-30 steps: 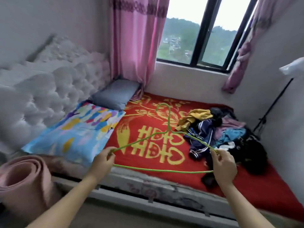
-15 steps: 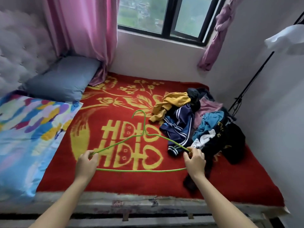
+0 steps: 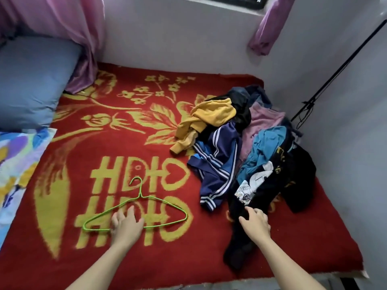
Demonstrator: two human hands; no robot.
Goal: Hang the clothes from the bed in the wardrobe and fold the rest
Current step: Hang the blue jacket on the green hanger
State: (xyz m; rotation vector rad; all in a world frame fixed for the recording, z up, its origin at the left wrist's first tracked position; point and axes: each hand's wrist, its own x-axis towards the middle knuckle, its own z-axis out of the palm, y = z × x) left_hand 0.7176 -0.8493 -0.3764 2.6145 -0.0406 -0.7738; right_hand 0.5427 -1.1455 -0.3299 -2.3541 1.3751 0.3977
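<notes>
Key relation: the black garment (image 3: 278, 191) lies directly under and beyond the right hand (image 3: 254, 223). Its long axis runs from the near edge of the bed away toward the far right, into the pile of clothes (image 3: 247, 155). The right hand is plainly the nearer one. Its fingers are loose and laid on the cloth at the near stretch of the garment, touching it, with no fold visibly pinched. The left hand (image 3: 127, 223) is well apart to the left, fingers spread and straight over the bottom bar of the green wire hanger (image 3: 139, 195), gripping nothing. The hanger lies flat on the red blanket (image 3: 293, 237), hook pointing away and bar running left to right. Appearance of the garment: dark, limp and crumpled, with a white printed patch midway and yellow lettering further up; its far part is tucked under a teal piece (image 3: 263, 149). A navy striped piece (image 3: 217, 172) lies just left of it, touching, and a yellow one (image 3: 211, 114) sits beyond. Judgement: the next move is a pull toward the near side, and the overlapping pieces may drag along with it.
</notes>
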